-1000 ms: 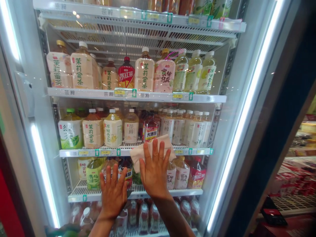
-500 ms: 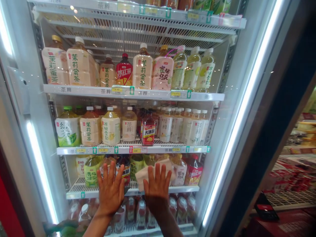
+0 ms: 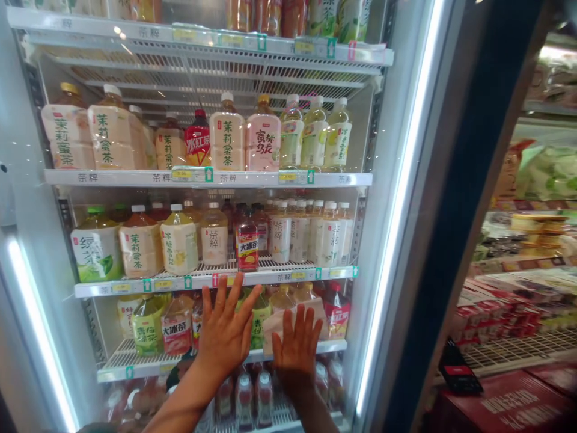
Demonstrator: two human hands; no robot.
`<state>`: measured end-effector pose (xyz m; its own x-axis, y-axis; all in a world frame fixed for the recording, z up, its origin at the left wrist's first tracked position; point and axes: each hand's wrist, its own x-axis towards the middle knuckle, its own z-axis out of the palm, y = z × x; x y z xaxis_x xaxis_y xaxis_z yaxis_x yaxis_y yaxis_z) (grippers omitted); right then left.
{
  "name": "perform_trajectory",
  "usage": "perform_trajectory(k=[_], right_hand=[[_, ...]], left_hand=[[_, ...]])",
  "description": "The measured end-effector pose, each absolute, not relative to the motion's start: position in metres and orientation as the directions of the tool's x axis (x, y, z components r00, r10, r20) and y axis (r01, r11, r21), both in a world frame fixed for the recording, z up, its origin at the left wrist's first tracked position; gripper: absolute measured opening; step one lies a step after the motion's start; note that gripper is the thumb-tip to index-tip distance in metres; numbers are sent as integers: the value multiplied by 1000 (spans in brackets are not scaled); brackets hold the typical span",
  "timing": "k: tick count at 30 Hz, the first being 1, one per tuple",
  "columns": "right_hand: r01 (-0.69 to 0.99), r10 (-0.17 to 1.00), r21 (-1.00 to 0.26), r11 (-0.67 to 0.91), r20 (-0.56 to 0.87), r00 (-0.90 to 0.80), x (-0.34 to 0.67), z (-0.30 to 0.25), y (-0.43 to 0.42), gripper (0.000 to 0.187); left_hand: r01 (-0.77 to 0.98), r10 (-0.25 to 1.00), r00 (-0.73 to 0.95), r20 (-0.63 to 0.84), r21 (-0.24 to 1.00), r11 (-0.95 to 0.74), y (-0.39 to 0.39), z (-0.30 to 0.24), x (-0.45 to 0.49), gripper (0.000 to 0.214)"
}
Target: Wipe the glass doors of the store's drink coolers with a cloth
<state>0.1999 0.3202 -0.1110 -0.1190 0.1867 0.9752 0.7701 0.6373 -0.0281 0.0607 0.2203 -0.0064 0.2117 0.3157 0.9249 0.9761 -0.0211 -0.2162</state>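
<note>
My left hand (image 3: pixel 229 334) is spread flat in front of the cooler's glass, fingers up, over the third shelf with bottles. It holds nothing. To its right, my right hand (image 3: pixel 296 349) lies with fingers stretched over a beige cloth (image 3: pixel 278 322), seemingly pressed to the glass. Part of the cloth is hidden behind that hand. Behind the glass, a big iced tea bottle (image 3: pixel 247 243) stands at the front of the second shelf, just above my left fingertips. Green bottles (image 3: pixel 148 328) sit on the shelf behind the hands.
Several bottles of tea fill the cooler's shelves (image 3: pixel 216 281). A lit strip (image 3: pixel 396 198) runs down the right side of the cooler, beside the dark door frame (image 3: pixel 451 228). Further right is a rack with red packs (image 3: pixel 496 307) and a dark red box (image 3: pixel 509 403).
My view has turned to the right, so the cooler sits further left. My left hand has moved right and up across the glass; my right hand stays on the cloth, which has shifted right on the glass.
</note>
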Motion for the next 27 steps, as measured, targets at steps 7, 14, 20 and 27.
perform_trajectory(k=[7,14,20,27], right_hand=[[762,184,-70,644,981,-66,239,65,361,71],[746,157,55,664,965,-211,225,-25,338,75],[714,50,202,670,948,-315,227,14,347,72],[738,15,184,649,967,-255,194,183,348,75]], left_hand=[[952,289,293,911,-307,4,235,45,75,72],[924,287,349,892,-379,55,227,73,46,71],[903,299,380,875,-421,85,205,103,13,71],[902,254,351,901,-398,165,188,151,-30,75]])
